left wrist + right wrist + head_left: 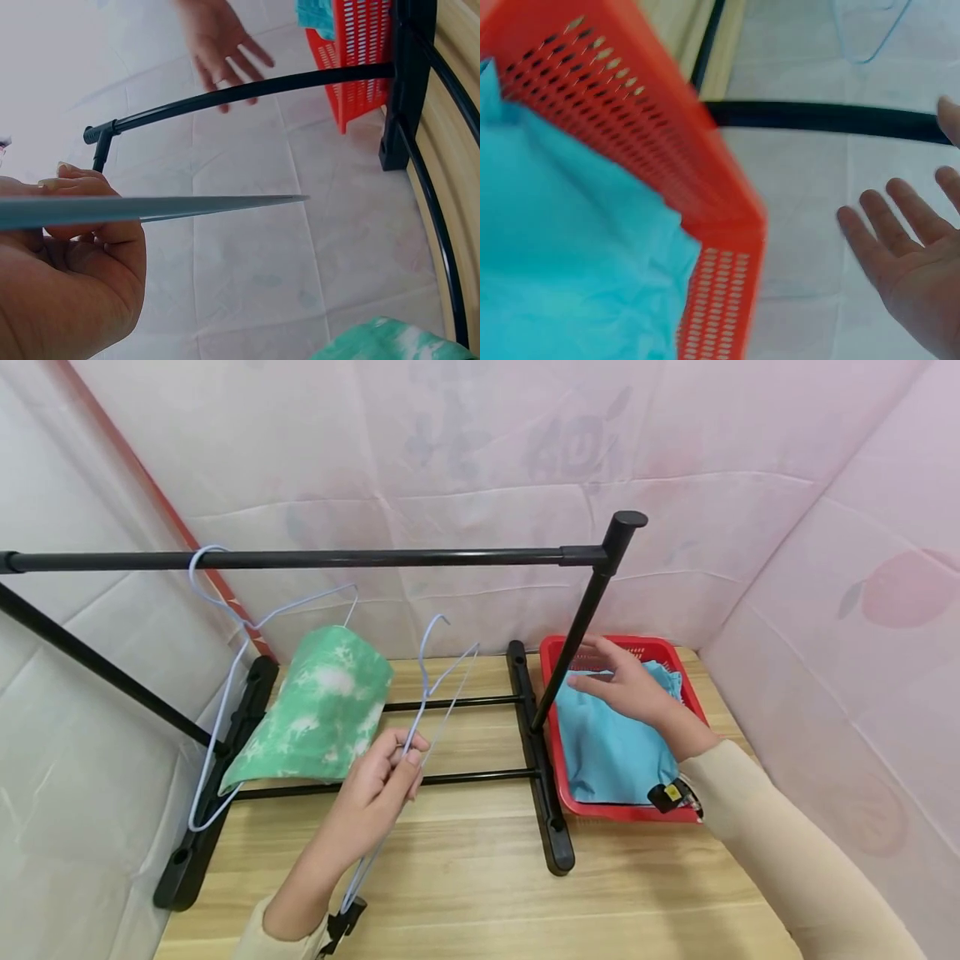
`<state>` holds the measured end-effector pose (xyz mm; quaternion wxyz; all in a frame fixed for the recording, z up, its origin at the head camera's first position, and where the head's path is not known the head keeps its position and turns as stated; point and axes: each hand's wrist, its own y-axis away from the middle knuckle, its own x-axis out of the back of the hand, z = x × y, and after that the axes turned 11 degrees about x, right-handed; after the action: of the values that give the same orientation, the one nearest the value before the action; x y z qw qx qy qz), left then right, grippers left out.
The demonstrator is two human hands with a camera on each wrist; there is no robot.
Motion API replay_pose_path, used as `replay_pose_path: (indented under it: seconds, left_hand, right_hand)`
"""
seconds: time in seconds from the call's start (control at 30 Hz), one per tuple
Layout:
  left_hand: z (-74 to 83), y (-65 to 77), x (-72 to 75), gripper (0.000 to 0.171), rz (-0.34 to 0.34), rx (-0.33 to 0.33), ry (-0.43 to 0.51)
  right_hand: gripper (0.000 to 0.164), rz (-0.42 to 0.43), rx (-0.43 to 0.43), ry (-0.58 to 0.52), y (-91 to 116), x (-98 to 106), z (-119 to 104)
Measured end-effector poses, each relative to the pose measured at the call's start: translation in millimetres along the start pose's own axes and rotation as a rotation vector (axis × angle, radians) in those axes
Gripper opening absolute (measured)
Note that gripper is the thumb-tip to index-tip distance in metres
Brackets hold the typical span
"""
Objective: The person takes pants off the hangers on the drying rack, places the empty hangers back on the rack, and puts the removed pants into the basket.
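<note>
At 7 o'clock, my left hand (378, 777) is gripping a hanger (425, 687). At 3 o'clock, my right hand (628, 689) is hovering, fingers loosely spread and released, above a blue cloth (607, 752) lying in a basket (615, 812) at 4 o'clock. Toward 9 o'clock, a green cloth (318, 710) is hanging from a second hanger (249, 627) on a rack (420, 557).
</note>
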<state>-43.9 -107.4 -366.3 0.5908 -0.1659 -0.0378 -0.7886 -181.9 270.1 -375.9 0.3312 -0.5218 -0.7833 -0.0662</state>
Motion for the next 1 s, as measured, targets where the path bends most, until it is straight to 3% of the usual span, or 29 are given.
replay_pose_path:
  seconds: [0.37, 0.63, 1.0]
  left_hand:
    - [4.4, -4.8, -1.4, 0.012, 0.013, -0.028, -0.026]
    - [8.1, -6.1, -3.4, 0.013, 0.011, -0.032, -0.036]
    - [13.5, -11.2, -6.3, 0.013, -0.001, -0.015, -0.014]
  right_hand:
    - [0.061, 0.181, 0.115, -0.123, -8, -10, -26]
    - [0.052, 0.195, 0.161, -0.248, -13, -15, -24]
    - [0.046, 0.214, 0.168, -0.238, -12, -16, -23]
